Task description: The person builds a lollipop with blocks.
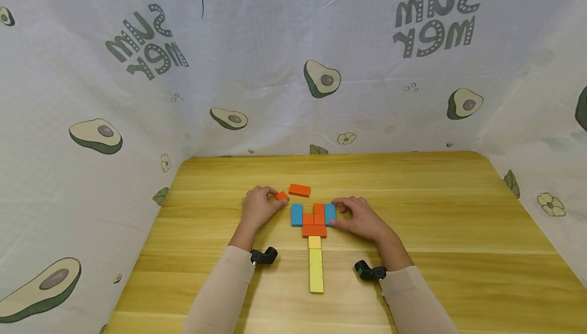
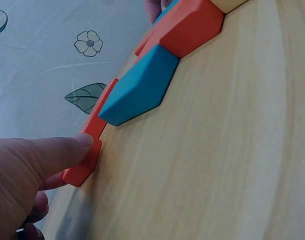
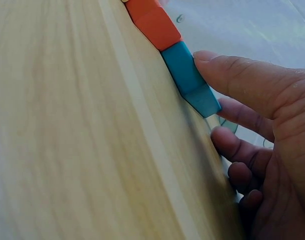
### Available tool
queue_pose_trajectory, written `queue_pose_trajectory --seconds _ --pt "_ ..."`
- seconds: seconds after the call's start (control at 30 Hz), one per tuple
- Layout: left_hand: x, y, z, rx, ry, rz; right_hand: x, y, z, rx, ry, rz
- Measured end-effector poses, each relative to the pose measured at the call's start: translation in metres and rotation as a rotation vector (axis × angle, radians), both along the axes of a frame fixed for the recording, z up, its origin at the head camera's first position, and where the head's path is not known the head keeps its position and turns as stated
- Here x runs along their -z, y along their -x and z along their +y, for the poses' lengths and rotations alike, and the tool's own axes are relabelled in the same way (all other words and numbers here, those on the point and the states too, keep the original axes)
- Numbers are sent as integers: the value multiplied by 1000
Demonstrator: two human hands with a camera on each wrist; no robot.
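Note:
My left hand [image 1: 259,207] pinches a small orange block [image 1: 282,196] between thumb and forefinger, low at the tabletop; the left wrist view shows the thumb on this orange block [image 2: 83,167]. My right hand [image 1: 362,218] holds the right-hand blue block [image 1: 330,215] with thumb and forefinger at its two ends. That blue block [image 3: 187,75] lies flat against the orange blocks [image 1: 314,231] in the middle. On their left side lies another blue block [image 1: 297,215]. Below them, a short yellow block [image 1: 314,242] and a long yellow block [image 1: 316,271] form a straight stem.
A loose orange block [image 1: 299,190] lies behind the arrangement, just right of the small one. The wooden table [image 1: 435,196] meets a white printed cloth [image 1: 275,69] at its back and sides. Black wrist cameras [image 1: 264,256] are strapped to both wrists.

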State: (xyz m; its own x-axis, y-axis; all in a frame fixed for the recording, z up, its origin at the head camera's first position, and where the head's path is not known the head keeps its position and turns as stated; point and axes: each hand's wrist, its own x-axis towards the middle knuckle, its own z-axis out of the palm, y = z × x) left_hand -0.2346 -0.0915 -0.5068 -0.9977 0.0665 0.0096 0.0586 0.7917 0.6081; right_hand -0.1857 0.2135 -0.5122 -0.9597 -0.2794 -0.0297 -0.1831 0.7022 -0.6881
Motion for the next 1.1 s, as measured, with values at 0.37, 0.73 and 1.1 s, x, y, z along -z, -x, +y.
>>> queue_pose_trajectory --seconds 0.37,0.73,1.1 --pt "1 1 -2 72 -39 23 -3 -1 0 3 -1 -15" --pt "-1 -4 13 207 -180 48 -1 0 0 4 -2 -13" --pt "-3 -4 37 376 -105 17 -1 1 0 5 -26 -10"
